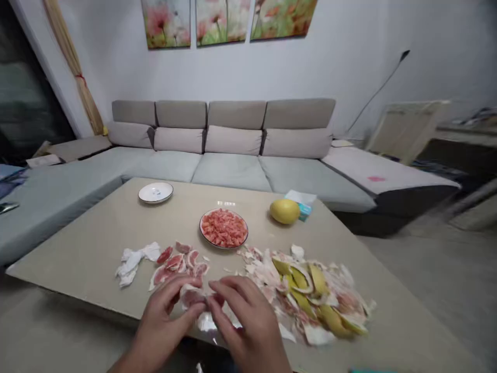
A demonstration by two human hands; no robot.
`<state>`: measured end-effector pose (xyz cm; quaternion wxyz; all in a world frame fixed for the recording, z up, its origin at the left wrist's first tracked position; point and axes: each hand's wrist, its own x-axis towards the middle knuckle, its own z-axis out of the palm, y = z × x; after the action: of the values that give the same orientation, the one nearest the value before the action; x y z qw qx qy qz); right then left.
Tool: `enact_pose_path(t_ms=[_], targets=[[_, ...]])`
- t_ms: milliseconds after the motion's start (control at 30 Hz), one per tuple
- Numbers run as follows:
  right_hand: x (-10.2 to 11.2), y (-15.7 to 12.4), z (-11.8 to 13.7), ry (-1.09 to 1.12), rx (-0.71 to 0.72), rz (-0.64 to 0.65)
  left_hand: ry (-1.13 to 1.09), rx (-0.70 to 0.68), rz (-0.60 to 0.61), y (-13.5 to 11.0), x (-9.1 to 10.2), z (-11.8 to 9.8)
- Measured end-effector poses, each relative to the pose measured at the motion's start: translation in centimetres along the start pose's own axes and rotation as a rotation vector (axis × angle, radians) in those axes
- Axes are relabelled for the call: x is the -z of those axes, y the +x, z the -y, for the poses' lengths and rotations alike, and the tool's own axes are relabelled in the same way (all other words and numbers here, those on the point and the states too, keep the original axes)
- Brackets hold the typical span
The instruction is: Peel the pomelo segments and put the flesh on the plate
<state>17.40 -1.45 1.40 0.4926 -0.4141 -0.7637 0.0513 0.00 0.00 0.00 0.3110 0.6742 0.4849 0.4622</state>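
My left hand point(166, 321) and my right hand point(246, 316) meet at the near table edge, with their fingers pinching a pink pomelo segment point(194, 298) between them. Its lower part is hidden by my fingers. Just beyond my left hand lie torn pieces of pink pomelo membrane point(176, 264), with a crumpled white tissue point(134, 263) to their left. To the right of my right hand spreads a heap of yellow-and-white pomelo peel point(306, 295). Farther ahead, a round plate point(229, 245) holds a mound of peeled pink pomelo flesh.
A beige table point(89, 243) carries a small white saucer point(155, 192), a whole yellow pomelo point(284, 211) and a pale packet point(301, 202). Behind the table stands a long grey sectional sofa point(233, 171). The floor lies to the right.
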Motion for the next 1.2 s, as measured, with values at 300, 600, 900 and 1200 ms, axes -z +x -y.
enact_pose_path(t_ms=[300,600,900,1200], targets=[[-0.2,-0.8,0.7,0.067,-0.107,0.067,0.208,-0.279,0.171,-0.8,1.9,0.6],[-1.5,-0.7,0.9,0.089,-0.284,0.075,0.029,-0.072,0.255,-1.1,1.1,0.4],[2.5,0.3,-2.2,0.17,-0.547,-0.116,-0.361,0.339,0.247,-0.7,1.4,-0.2],[4.2,-1.8,-10.8,-0.54,-0.787,0.026,-0.486,0.455,0.066,-0.5,-0.2,0.0]])
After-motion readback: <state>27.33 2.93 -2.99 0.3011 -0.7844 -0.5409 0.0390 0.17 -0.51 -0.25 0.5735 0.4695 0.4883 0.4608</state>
